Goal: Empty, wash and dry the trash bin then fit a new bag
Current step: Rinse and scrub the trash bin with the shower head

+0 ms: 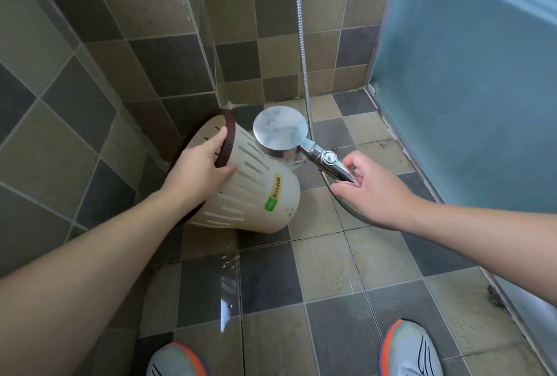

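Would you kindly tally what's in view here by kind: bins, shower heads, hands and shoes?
Trash bin: 1
Shower head: 1
Hands: 2, the left hand and the right hand
Shoes: 2, the left shoe and the right shoe
Total: 6

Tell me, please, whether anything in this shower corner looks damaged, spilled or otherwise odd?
Nothing looks damaged. The trash bin is tipped on its side, held at the rim by the left hand, while the right hand holds the shower head. Water streaks the floor tiles, expected during washing.
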